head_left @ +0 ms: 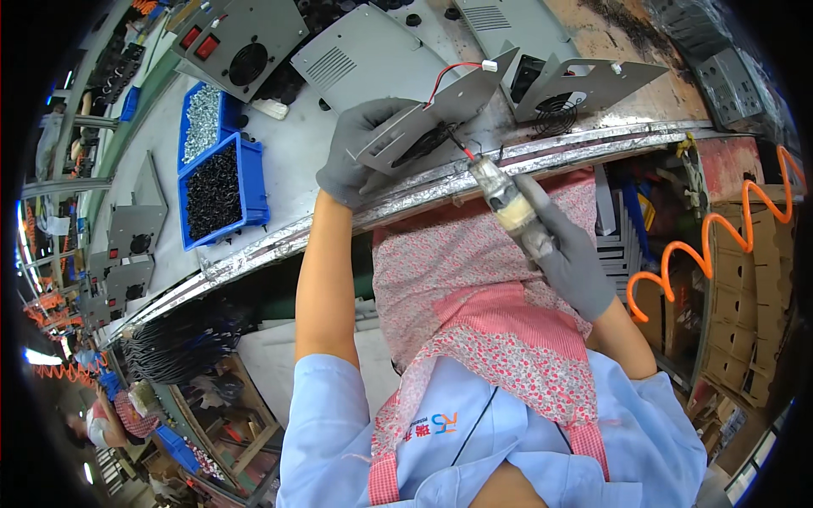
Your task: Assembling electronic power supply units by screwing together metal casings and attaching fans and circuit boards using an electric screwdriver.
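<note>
My gloved left hand (360, 140) is closed around the left end of a grey sheet-metal panel (464, 100), tilted up near the bench's front edge. The panel belongs to a bent housing with a slotted face (373, 63). A black round fan or grille (419, 146) sits at the panel's opening. From its top hangs a red and black wire with a white plug (489, 65). My gloved right hand (577, 261) grips a tape-wrapped power screwdriver (508, 201). Its red-collared bit points at the panel near the fan; whether a screw is on the tip I cannot tell.
Blue bins hold silver screws (201, 125) and black screws (213, 190) on the left. Another grey housing (584, 80) with a wire fan guard stands to the right, and one with red switches (246, 51) at back left. An orange coiled hose (710, 229) hangs at the right.
</note>
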Action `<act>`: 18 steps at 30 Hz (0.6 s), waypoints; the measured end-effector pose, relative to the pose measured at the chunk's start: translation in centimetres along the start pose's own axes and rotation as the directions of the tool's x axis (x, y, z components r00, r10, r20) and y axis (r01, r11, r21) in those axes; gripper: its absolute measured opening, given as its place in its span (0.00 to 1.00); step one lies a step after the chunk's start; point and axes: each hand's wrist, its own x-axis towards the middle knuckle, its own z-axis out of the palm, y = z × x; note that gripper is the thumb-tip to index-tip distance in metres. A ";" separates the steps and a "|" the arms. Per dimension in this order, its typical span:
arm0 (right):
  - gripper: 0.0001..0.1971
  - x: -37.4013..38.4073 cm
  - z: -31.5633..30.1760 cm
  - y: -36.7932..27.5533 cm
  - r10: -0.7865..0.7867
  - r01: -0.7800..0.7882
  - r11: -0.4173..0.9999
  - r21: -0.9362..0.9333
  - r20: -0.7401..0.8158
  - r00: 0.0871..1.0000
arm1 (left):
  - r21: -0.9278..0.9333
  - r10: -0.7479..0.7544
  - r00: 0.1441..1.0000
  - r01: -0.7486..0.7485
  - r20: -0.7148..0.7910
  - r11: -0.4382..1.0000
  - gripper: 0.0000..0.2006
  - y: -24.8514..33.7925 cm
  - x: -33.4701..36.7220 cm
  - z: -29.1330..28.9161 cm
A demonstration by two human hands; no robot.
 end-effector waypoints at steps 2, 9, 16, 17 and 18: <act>0.29 -0.9 0.3 0.0 -0.023 0.023 1.000 0.004 0.005 1.000 | 0.037 0.010 1.000 -0.010 -0.002 0.999 0.14 -0.2 0.1 0.0; 0.31 -0.4 2.6 0.0 -0.103 0.110 0.981 -0.160 0.054 0.993 | -0.053 -0.003 1.000 0.003 0.007 0.999 0.14 0.4 0.0 -0.1; 0.32 0.9 3.0 0.1 -0.131 0.139 0.976 -0.168 0.058 0.990 | -0.033 -0.059 0.997 0.058 -0.050 0.998 0.14 0.4 0.2 0.5; 0.32 1.0 3.2 0.0 -0.151 0.158 0.972 -0.173 0.055 0.987 | -0.076 -0.052 0.997 0.048 -0.051 0.996 0.14 0.2 0.0 0.6; 0.33 1.0 3.3 0.0 -0.146 0.153 0.963 -0.221 0.047 0.988 | -0.095 -0.031 0.998 0.027 -0.050 0.995 0.14 0.3 -0.1 0.7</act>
